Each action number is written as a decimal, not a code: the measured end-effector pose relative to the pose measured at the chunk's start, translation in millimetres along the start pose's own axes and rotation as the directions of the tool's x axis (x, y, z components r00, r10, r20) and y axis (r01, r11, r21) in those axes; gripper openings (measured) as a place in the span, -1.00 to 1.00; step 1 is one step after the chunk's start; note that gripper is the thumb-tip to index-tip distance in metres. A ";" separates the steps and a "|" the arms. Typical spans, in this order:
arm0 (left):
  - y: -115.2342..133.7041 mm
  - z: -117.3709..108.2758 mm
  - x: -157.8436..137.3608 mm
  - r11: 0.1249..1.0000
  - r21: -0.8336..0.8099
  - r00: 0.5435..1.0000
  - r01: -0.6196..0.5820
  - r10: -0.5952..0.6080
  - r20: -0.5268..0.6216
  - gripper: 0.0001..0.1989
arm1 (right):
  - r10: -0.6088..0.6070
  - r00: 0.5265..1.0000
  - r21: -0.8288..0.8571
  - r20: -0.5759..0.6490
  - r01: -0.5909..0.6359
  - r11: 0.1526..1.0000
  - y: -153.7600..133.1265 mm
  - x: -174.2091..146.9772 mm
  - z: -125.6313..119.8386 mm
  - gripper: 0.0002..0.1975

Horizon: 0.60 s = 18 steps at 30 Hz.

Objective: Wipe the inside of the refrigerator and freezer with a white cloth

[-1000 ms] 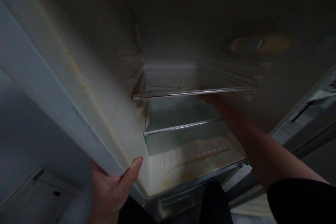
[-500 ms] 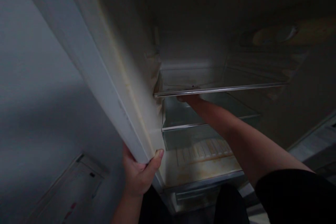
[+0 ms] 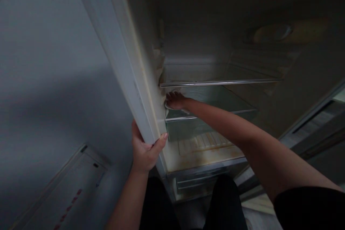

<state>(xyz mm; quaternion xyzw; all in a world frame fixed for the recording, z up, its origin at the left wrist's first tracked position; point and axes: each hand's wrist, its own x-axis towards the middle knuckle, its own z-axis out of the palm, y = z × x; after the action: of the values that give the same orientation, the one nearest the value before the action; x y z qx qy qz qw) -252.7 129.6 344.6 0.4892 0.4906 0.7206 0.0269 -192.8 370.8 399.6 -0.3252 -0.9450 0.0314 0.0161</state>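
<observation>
My left hand [image 3: 147, 151] is closed around the front edge of the fridge's side wall [image 3: 144, 115], thumb on the inner side. My right hand [image 3: 175, 100] reaches into the fridge, between the upper glass shelf [image 3: 215, 75] and the lower glass shelf [image 3: 212, 100]. It holds a pale cloth [image 3: 185, 111] under its palm and fingers, pressed at the left end of the lower shelf, close to the inner wall. Part of the cloth is covered by the hand, and the dim light blurs its outline.
Below the shelves lies a stained, ribbed fridge floor [image 3: 210, 156], with a drawer [image 3: 199, 185] under it. A round dial [image 3: 283, 31] sits on the right inner wall. At lower left stands a pale panel or box [image 3: 75, 179] with red marks. My knees [image 3: 223, 201] are close in front.
My right hand has come forward and left from deeper under the upper shelf, and the cloth now shows. My left hand keeps its hold on the wall edge. The view has shifted slightly.
</observation>
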 end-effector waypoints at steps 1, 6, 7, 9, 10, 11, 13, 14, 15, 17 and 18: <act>-0.2 0.0 0.2 1.000 0.001 1.000 0.003 -0.003 0.000 -0.24 | -0.022 1.000 0.002 0.002 0.022 1.000 -8.7 -13.3 4.7 -0.28; 0.6 -0.5 -1.0 1.000 -0.001 1.000 0.009 -0.009 0.001 -0.27 | -0.069 0.991 0.086 -0.115 0.079 0.993 14.9 -94.9 17.4 -0.33; 0.7 -0.5 -1.5 1.000 -0.008 1.000 0.014 -0.014 -0.002 -0.28 | -0.051 0.989 0.089 -0.140 0.064 0.994 36.9 -111.7 16.2 -0.32; 0.3 -0.8 -2.6 0.999 -0.012 0.999 0.031 -0.032 -0.010 -0.28 | 0.058 0.988 0.092 -0.142 -0.045 0.995 93.8 -144.7 12.0 -0.29; -0.1 -0.9 -3.1 0.999 -0.008 0.999 0.037 -0.037 -0.016 -0.27 | 0.129 0.979 0.094 -0.157 -0.115 0.989 125.4 -160.3 10.2 -0.29; -0.4 -1.0 -3.5 0.999 -0.001 0.999 0.040 -0.040 -0.021 -0.26 | 0.185 0.967 0.089 -0.176 -0.171 0.981 156.6 -174.7 9.2 -0.31; -0.3 -0.9 -4.2 0.999 0.002 0.998 0.044 -0.044 -0.033 -0.27 | 0.221 0.955 0.050 -0.195 -0.216 0.975 210.4 -196.5 10.0 -0.40; 0.4 -0.7 -4.4 0.999 -0.006 0.998 0.051 -0.051 -0.039 -0.27 | 0.253 0.940 0.036 -0.229 -0.252 0.967 230.3 -202.5 11.6 -0.40; 1.6 -0.3 -4.6 0.998 -0.016 0.997 0.063 -0.063 -0.043 -0.29 | 0.270 0.930 0.021 -0.250 -0.274 0.962 244.6 -204.5 13.8 -0.40; 4.7 0.7 -4.8 0.996 -0.026 0.995 0.089 -0.090 -0.043 -0.30 | 0.261 0.927 -0.006 -0.271 -0.273 0.962 257.2 -196.4 18.2 -0.38; 6.3 1.1 -4.7 0.995 -0.026 0.994 0.099 -0.100 -0.043 -0.31 | 0.226 0.937 -0.021 -0.266 -0.240 0.970 256.9 -186.6 19.9 -0.37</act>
<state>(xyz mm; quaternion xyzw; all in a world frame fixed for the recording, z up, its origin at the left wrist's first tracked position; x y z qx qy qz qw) -246.6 124.7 346.0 0.4479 0.5063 0.7347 0.0576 110.9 456.9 360.0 -0.4365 -0.8898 -0.0352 0.1281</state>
